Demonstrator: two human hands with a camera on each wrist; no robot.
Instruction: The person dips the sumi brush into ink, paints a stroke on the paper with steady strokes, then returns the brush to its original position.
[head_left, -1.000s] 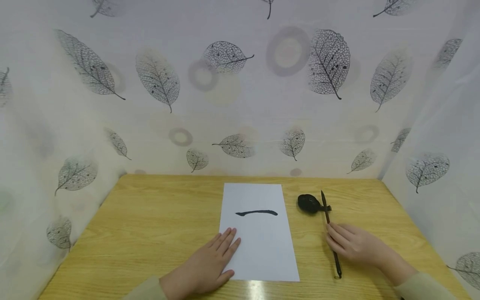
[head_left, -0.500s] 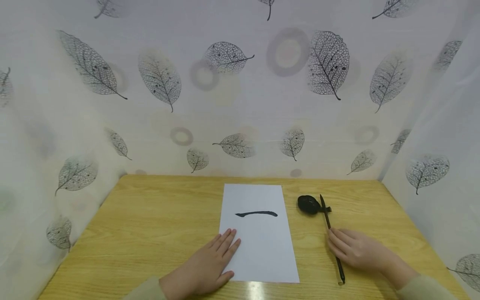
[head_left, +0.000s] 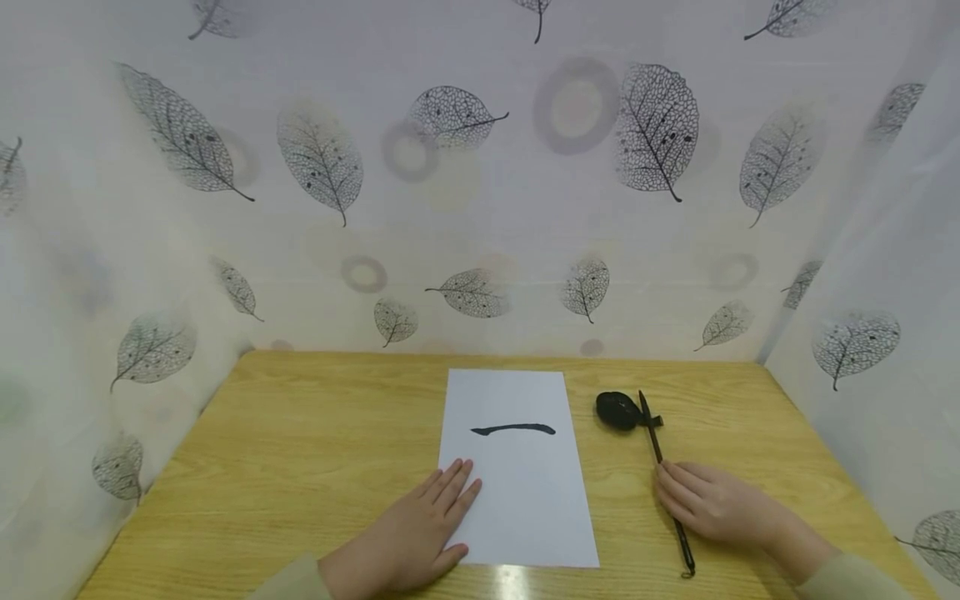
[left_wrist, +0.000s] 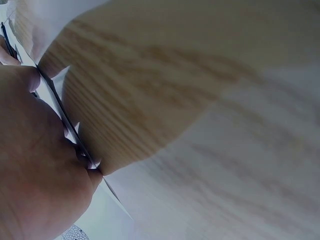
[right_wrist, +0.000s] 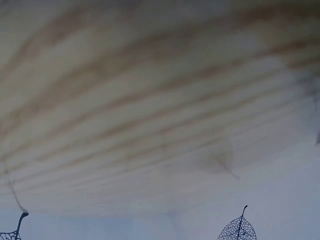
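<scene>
In the head view my left hand (head_left: 416, 529) lies flat, fingers spread, on the lower left of a white sheet of paper (head_left: 528, 508). A single horizontal black ink stroke (head_left: 513, 429) crosses the sheet's upper part. To the right, my right hand (head_left: 720, 504) grips a dark writing brush (head_left: 683, 543) around its middle. The brush's pointed far end overlaps the stub of a black rounded dish (head_left: 618, 411); a small loop hangs at its near end. The left wrist view shows my left hand (left_wrist: 35, 165) from the side, while my right hand is outside the right wrist view.
A wood-grain table (head_left: 315, 450) carries everything. Pale curtains (head_left: 480, 217) printed with skeleton leaves enclose it at the back and both sides. The dish stands between the paper and the right side of the table.
My right hand and the brush have shifted slightly toward me, and the brush's near end has swung a little right. My left hand stays on the paper.
</scene>
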